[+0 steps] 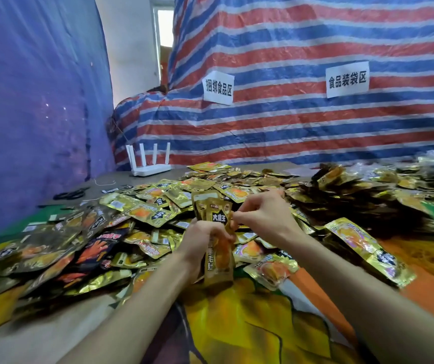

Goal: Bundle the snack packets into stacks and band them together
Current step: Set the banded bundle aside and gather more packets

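Fingers [252, 206] of the right hand [265, 219] pinch the right edge of the stack [217, 214]; the left hand [200, 243] grips it upright, long axis vertical, above the loose pile [158, 206]. No band shows; the right hand looks best placed to wrap one.

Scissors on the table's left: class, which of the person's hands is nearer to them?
Left. The left hand, gripping the stack, is right of the scissors and nearer the camera; the right hand lies farther right, beyond the stack.
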Available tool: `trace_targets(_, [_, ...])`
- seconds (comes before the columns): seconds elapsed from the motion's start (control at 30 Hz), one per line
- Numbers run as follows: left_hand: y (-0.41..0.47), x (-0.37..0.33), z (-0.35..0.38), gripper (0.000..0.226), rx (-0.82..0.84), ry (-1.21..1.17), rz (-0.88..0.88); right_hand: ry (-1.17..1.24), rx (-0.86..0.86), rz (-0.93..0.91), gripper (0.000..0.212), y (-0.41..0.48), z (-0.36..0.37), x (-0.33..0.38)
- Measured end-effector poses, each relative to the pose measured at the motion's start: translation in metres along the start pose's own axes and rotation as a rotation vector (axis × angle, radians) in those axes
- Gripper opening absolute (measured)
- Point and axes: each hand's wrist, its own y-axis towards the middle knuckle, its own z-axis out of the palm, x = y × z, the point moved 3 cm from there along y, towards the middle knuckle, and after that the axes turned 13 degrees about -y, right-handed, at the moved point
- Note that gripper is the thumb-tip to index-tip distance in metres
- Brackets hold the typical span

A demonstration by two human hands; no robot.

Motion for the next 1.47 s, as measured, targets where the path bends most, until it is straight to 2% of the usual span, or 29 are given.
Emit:
trace_targets(0.13, [0.003,0.002,-0.001,0.029,0.187,-0.295,-0.128,0.289,0.107,0.130,0.024,0.001,0.013,-0.018])
trace_targets(0.23, [0.010,0.000,-0.006,0.036,0.251,-0.539,-0.125,0.762,0.306,0.275,0.026,0.000,0.014,-0.030])
trace_targets(0.33, [0.010,-0.001,-0.006,0.032,0.307,-0.631,-0.165,1.098,0.495,0.290,0.020,-0.006,0.006,-0.033])
trace_targets(0.47, [0.005,0.006,0.001,0.020,0.405,-0.565,-0.272,1.333,0.494,0.223,0.016,-0.009,0.000,-0.023])
trace_targets(0.6, [0.006,0.006,0.003,0.024,0.375,-0.646,-0.241,1.530,0.460,0.225,0.021,-0.009,-0.002,-0.020])
trace_targets(0.67, [0.008,0.005,0.000,0.028,0.342,-0.663,-0.220,1.488,0.476,0.213,0.034,-0.008,-0.002,-0.021])
trace_targets(0.77, [0.009,0.006,-0.006,0.040,0.245,-0.581,-0.203,1.214,0.415,0.176,0.037,-0.005,0.002,-0.022])
trace_targets(0.87, [0.014,0.005,-0.014,0.028,-0.053,-0.554,-0.143,1.021,0.339,0.169,0.044,-0.006,0.005,-0.025])
trace_targets(0.93, [0.017,0.003,-0.022,0.013,-0.247,-0.563,-0.073,0.878,0.299,0.145,0.050,-0.009,0.007,-0.026])
trace_targets(1.03, [0.017,-0.004,-0.028,0.009,-0.402,-0.603,0.040,0.751,0.297,0.132,0.044,-0.016,0.018,-0.021])
trace_targets(1.1, [0.015,-0.009,-0.026,0.005,-0.470,-0.628,0.125,0.723,0.322,0.140,0.049,-0.022,0.029,-0.013])
trace_targets(1.2, [0.011,-0.012,-0.020,0.006,-0.509,-0.588,0.199,0.679,0.310,0.132,0.058,-0.031,0.042,0.003])
trace_targets(1.33, [0.007,-0.008,-0.012,0.022,-0.490,-0.510,0.108,0.563,0.213,0.013,0.055,-0.039,0.050,0.024])
trace_targets(1.37, [0.007,-0.007,-0.011,0.028,-0.456,-0.532,0.070,0.531,0.175,-0.014,0.054,-0.040,0.050,0.026])
trace_targets(1.47, [0.006,-0.003,-0.003,0.023,-0.303,-0.605,0.001,0.551,0.108,-0.055,0.053,-0.038,0.047,0.022])
